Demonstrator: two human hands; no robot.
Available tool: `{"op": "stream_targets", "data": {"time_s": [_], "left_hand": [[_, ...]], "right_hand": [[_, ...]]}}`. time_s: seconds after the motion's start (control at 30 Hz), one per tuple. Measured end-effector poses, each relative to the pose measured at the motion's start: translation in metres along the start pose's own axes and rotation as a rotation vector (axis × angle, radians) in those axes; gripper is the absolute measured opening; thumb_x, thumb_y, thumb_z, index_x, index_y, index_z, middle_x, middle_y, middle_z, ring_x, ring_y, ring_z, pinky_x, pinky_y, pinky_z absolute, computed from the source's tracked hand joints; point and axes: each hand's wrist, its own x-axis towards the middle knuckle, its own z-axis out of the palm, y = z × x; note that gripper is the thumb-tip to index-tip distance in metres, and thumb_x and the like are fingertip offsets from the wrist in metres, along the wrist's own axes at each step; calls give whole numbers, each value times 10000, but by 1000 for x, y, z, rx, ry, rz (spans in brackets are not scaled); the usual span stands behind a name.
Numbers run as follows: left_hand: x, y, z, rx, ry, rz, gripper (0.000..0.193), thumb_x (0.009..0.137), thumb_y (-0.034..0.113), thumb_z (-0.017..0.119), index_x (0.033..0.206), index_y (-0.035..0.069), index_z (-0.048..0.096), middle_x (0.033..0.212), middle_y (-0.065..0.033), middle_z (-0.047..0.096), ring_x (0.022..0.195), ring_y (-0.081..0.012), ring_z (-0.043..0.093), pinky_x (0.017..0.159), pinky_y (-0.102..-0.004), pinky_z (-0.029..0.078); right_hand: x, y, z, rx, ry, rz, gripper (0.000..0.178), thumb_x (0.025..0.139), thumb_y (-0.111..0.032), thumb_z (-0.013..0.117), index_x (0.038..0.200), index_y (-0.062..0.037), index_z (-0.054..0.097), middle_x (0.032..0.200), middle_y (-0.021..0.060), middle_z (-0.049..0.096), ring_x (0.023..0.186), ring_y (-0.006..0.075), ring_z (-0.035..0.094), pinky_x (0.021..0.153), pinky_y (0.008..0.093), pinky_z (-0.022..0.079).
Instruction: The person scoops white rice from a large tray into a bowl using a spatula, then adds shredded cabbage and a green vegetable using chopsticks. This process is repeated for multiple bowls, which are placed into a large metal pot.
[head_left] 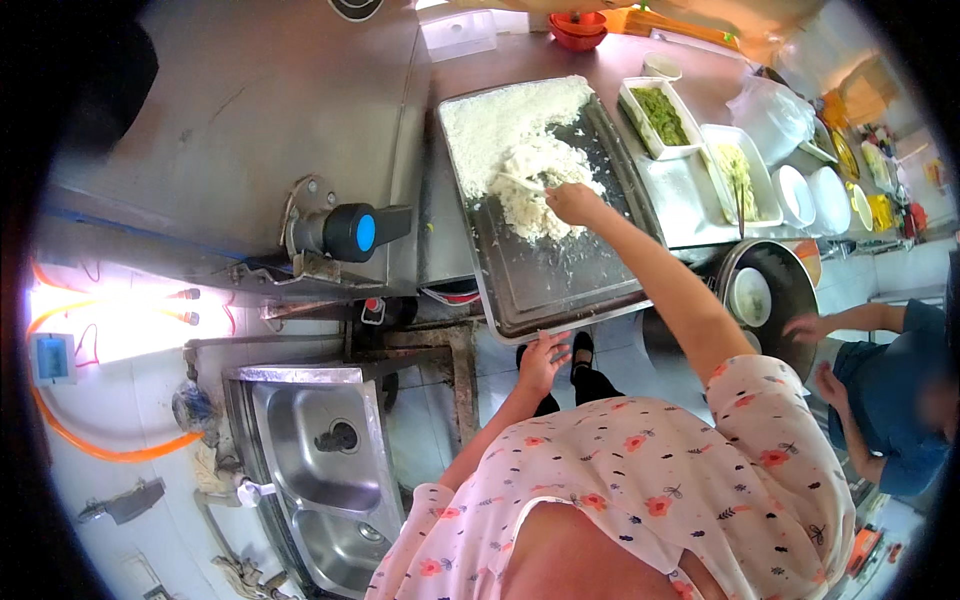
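Note:
A large dark metal tray [540, 285] lies on the counter before me, with white rice [490, 125] spread over its far left part. A looser heap of rice [545, 180] sits near the middle, and grains are scattered around it. My right hand [578, 205] is closed on the handle of a pale rice paddle [522, 183], whose blade reaches into the heap. At the tray's near rim is my left hand [543, 362], fingers stretched out and apart, fingertips at the edge. Whether any finger hooks under the rim is hidden.
Right of the tray stand a container of green food [660, 115] and a container of pale shreds [735, 175] with chopsticks [740, 205]. A co-worker in blue [890, 390] reaches toward a large dark pot [790, 270]. A steel sink [315, 450] is at lower left.

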Motion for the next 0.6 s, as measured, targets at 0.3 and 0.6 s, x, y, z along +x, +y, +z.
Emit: {"op": "stream_targets", "data": {"time_s": [0.3,0.6], "left_hand": [[24,-17,-31,1536,-370,701,370,911,176,433,1239,12,377,1278,-99,429,1053,-251,493,950,-378,373],[6,-8,-8,14,-40,-40,464,893,387,487,1225,69,422,1227,-39,482,980,-222,413,925,-395,329]], "right_hand": [[2,41,-11,69,45,83,239,755,-132,490,917,-28,631,858,153,634,799,297,613,678,415,489],[-36,18,-39,290,136,140,191,781,-161,469,807,-63,632,788,145,635,769,324,624,635,415,504]]}}
